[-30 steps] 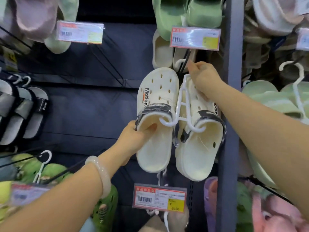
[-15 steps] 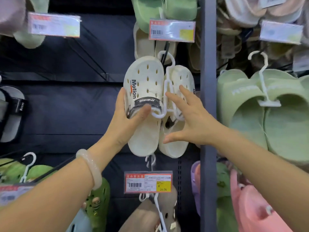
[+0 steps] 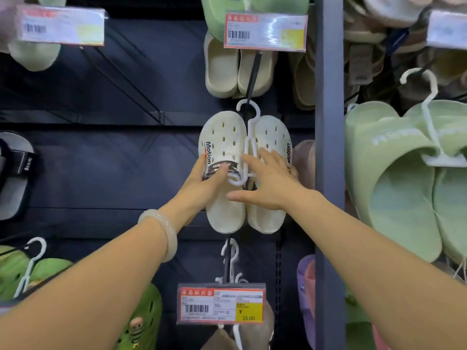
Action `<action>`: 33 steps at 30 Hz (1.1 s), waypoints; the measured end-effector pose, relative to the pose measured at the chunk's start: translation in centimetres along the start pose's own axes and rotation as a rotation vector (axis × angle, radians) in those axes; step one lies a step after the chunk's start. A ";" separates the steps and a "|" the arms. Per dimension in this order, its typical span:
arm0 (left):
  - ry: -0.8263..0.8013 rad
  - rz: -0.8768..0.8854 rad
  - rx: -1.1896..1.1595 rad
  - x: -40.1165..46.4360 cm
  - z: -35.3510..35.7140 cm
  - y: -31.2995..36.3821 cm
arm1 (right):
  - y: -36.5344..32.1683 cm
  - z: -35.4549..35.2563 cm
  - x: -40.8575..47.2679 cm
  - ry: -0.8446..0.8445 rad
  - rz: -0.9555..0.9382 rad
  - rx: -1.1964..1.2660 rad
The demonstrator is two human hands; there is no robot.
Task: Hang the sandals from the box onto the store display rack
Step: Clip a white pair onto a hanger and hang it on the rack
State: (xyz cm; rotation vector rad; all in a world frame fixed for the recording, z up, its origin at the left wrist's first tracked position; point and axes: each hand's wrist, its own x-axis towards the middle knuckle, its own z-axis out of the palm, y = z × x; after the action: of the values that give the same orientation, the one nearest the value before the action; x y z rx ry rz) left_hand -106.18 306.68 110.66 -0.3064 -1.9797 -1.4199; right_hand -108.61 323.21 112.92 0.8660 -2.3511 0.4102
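Pair of cream clogs point(image 3: 222, 152) printed "Motion", clipped on a white plastic hanger point(image 3: 249, 137), hanging toes-up near the middle of the dark display rack point(image 3: 101, 160), just left of its grey upright post point(image 3: 329, 173). Hanger hook looped over a black peg point(image 3: 252, 72) that slants down from under a price tag point(image 3: 265, 30). Left hand point(image 3: 202, 183) clamped on the left clog: thumb pressed on the dark strap, fingers wrapped round the outer edge. Pale bangle point(image 3: 161, 233) on that wrist. Right hand point(image 3: 267, 183) spread flat against the right clog and the hanger stem, fingers apart, thumb pointing left, not closed round anything. Above the pair, beige slides point(image 3: 227, 69) and green ones behind the price tag. Below, another price tag point(image 3: 221, 304) marked 25.00 with white hooks above it. Right of the post, large pale green slides point(image 3: 404, 178) on their own white hanger. Toward the rack's left edge, a black-strapped slide point(image 3: 15, 173), and at the lower left corner, bright green clogs point(image 3: 141, 322).
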 end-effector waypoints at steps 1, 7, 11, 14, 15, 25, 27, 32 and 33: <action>-0.005 -0.003 0.021 0.3 0.3 -0.4 | 0.1 0.1 0.4 -0.025 0.011 0.015; 0.005 -0.126 0.327 0.6 0.8 -1.4 | 0.3 1.2 0.9 -0.128 0.045 -0.012; 0.005 -0.166 0.676 -0.6 0.5 -0.7 | 0.1 1.3 -0.5 -0.149 0.055 -0.100; 0.009 -0.071 0.850 -2.2 -1.0 0.9 | -0.6 0.5 -2.2 -0.127 0.040 -0.132; 0.010 -0.046 0.890 -2.7 -1.5 1.5 | -0.9 0.2 -2.8 -0.117 0.040 -0.143; -0.073 0.242 0.882 -11.9 -4.2 5.3 | -6.3 -2.5 -11.0 0.007 0.091 -0.068; -0.067 0.291 0.784 -14.3 -4.2 4.4 | -7.8 -1.7 -13.5 0.002 0.096 -0.042; -0.088 0.317 0.684 -21.8 -4.2 1.2 | -11.4 1.0 -19.7 -0.129 0.084 0.035; -0.092 0.315 0.679 -23.4 -4.3 0.4 | -12.0 1.6 -20.9 -0.160 0.076 0.050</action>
State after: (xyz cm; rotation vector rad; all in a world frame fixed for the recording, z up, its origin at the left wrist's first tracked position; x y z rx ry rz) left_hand -86.90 307.37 96.81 -0.3506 -2.2339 -0.4994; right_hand -88.48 323.69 99.60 0.8635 -2.5368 0.4468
